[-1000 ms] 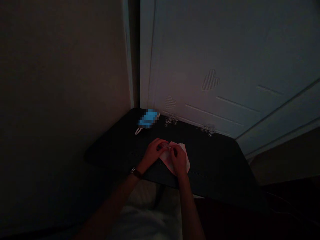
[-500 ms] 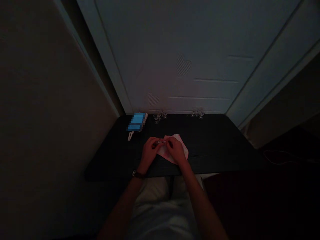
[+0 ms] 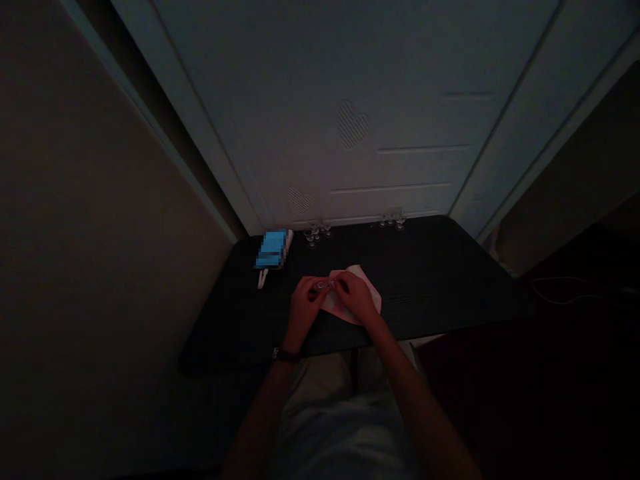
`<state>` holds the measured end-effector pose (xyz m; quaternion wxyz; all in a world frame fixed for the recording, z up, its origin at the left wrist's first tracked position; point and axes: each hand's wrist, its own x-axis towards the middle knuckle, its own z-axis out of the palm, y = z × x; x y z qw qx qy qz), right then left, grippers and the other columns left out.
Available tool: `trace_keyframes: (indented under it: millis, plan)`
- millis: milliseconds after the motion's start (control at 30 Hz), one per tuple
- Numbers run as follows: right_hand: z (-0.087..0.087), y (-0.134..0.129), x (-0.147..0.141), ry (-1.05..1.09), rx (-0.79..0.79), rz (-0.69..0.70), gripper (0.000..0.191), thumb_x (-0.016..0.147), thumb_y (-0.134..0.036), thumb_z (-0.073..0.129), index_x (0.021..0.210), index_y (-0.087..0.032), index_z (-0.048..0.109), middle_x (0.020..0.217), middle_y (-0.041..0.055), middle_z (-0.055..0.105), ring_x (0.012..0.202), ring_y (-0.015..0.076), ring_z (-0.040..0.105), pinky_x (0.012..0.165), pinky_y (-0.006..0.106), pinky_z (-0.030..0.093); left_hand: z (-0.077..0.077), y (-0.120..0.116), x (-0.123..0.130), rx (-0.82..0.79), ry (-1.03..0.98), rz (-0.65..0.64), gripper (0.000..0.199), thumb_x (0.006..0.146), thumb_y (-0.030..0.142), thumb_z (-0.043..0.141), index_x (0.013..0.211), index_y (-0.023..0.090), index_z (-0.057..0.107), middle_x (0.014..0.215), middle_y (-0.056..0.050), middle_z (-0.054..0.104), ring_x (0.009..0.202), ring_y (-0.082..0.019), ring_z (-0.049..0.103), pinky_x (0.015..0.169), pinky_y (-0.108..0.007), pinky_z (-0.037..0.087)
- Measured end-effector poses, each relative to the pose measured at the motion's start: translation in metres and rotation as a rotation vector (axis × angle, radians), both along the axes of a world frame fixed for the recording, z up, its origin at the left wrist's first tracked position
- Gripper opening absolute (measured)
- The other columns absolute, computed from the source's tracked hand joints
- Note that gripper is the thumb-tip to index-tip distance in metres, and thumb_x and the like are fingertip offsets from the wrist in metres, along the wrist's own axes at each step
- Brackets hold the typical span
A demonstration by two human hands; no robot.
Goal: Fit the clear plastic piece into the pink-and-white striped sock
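My left hand [image 3: 303,303] has its fingers closed around a small clear, shiny piece [image 3: 321,285] with a rounded end. My right hand [image 3: 357,297] meets it from the other side, thumb and fingertips pinched at the piece's right end. Under and behind my right hand lies a pinkish-white cloth or paper sheet [image 3: 373,295], flat on the dark table [image 3: 430,280]. Whether my right fingertips also grip a bit of this sheet is hidden. In the dim light the piece's exact kind cannot be made out.
Several small clear pieces with round bases [image 3: 315,235] stand at the table's back edge, and another such group [image 3: 393,220] stands farther right. At the back left is a device with a lit blue screen [image 3: 273,248]. A white panel [image 3: 400,120] rises behind the table.
The view has tilted and shifted slightly. Both hands stay together at the small clear piece, with barely any change in their grip.
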<state>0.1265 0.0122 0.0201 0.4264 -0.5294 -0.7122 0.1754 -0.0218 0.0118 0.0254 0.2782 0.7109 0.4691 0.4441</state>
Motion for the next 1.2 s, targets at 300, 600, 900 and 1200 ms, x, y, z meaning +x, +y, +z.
trace_keyframes:
  millis: [300, 600, 900, 1200]
  plan:
    - [0.002, 0.0, -0.001, 0.032, 0.0, -0.005, 0.016, 0.082, -0.018, 0.043, 0.085, -0.019, 0.059, 0.085, 0.0027, 0.062, 0.078, 0.0156, 0.056, 0.071, 0.027, 0.042, -0.001, 0.001, 0.0, 0.005, 0.024, -0.009, 0.019, 0.078, 0.025, 0.054, 0.097, 0.021, 0.058, 0.099, -0.005, 0.053, 0.089, -0.017, 0.054, 0.067, -0.026, 0.05]
    - [0.003, 0.0, -0.001, 0.048, 0.008, 0.007, 0.016, 0.081, -0.017, 0.044, 0.085, -0.021, 0.059, 0.088, 0.0021, 0.063, 0.083, 0.0158, 0.056, 0.075, 0.028, 0.042, -0.003, 0.004, -0.001, 0.007, 0.015, -0.004, 0.021, 0.079, 0.025, 0.05, 0.099, 0.021, 0.057, 0.102, -0.005, 0.054, 0.091, -0.017, 0.055, 0.067, -0.026, 0.049]
    - [0.004, 0.002, 0.0, 0.029, 0.002, 0.033, 0.016, 0.082, -0.019, 0.043, 0.086, -0.02, 0.058, 0.089, 0.003, 0.062, 0.085, 0.0156, 0.056, 0.076, 0.027, 0.042, -0.008, 0.009, -0.002, 0.012, -0.027, 0.006, 0.021, 0.076, 0.03, 0.052, 0.094, 0.021, 0.061, 0.097, -0.005, 0.056, 0.088, -0.018, 0.056, 0.068, -0.028, 0.05]
    - [0.0, 0.003, 0.001, -0.018, 0.01, 0.037, 0.016, 0.084, -0.022, 0.04, 0.084, -0.021, 0.056, 0.086, 0.0024, 0.061, 0.082, 0.0153, 0.055, 0.073, 0.026, 0.041, -0.01, 0.01, -0.002, 0.024, -0.03, 0.033, 0.023, 0.076, 0.031, 0.052, 0.095, 0.021, 0.061, 0.1, -0.005, 0.056, 0.091, -0.019, 0.055, 0.071, -0.028, 0.049]
